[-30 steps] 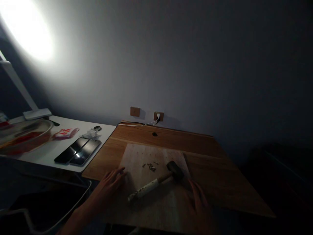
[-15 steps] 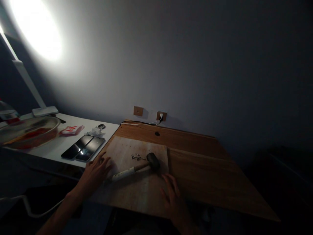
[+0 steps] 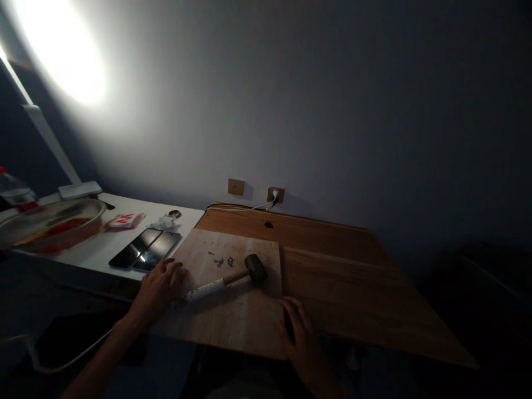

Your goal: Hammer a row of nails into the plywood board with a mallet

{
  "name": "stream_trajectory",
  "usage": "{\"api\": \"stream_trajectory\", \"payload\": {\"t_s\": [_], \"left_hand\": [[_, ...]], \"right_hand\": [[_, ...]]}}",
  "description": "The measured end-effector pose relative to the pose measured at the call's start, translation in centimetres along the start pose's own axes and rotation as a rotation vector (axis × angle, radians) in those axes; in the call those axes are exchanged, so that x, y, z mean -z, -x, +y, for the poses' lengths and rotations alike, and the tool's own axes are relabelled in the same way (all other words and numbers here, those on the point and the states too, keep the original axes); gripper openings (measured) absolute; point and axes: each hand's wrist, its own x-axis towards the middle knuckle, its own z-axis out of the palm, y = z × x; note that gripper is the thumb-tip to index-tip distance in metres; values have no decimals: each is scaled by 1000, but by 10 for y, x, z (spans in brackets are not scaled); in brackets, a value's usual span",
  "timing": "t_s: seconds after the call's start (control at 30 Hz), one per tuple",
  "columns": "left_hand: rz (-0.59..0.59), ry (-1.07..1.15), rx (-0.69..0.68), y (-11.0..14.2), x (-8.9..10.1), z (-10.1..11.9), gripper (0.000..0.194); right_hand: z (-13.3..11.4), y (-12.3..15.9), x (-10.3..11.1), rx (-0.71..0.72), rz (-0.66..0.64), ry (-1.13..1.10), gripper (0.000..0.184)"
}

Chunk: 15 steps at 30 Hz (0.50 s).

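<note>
A rubber mallet (image 3: 255, 269) with a dark head and a partly white handle lies slantwise on a pale wooden board (image 3: 233, 327). Behind it, several small metal screws or nails (image 3: 224, 261) are scattered in loose groups. At the board's left edge is my left hand (image 3: 160, 285), fingers loosely bent and apart, close to the end of the mallet handle. My right hand (image 3: 300, 335) is at the right edge of the board, fingers spread and touching or nearly touching it. Neither hand grasps the mallet.
The board lies on a brown wooden tabletop (image 3: 353, 293). To the left, a white table (image 3: 97, 252) carries two phones (image 3: 145, 249), a red-and-white packet (image 3: 126, 220), a large bowl (image 3: 93, 213), a bottle (image 3: 16, 191) and a lamp (image 3: 78, 190). A plugged-in cable (image 3: 257, 207) runs along the wall.
The board has shifted a little leftward on the tabletop, carrying the mallet along. The small metal pieces are now spread differently, farther left. Both hands stay at the board's sides.
</note>
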Motion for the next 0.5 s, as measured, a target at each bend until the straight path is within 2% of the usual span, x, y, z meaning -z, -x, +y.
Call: {"api": "stream_trajectory", "payload": {"t_s": [0.13, 0.27, 0.37, 0.5], "left_hand": [[-45, 46, 18, -4, -4, 1, 42], [-62, 77, -83, -5, -5, 10, 40], [-62, 117, -208, -2, -8, 28, 34], [-49, 190, -383, 9, -14, 65, 29]], "right_hand": [[3, 3, 0, -20, 35, -20, 32], [14, 7, 4, -72, 100, -9, 30], [31, 15, 16, -140, 133, 21, 32], [67, 30, 48, -256, 191, 92, 39]]}}
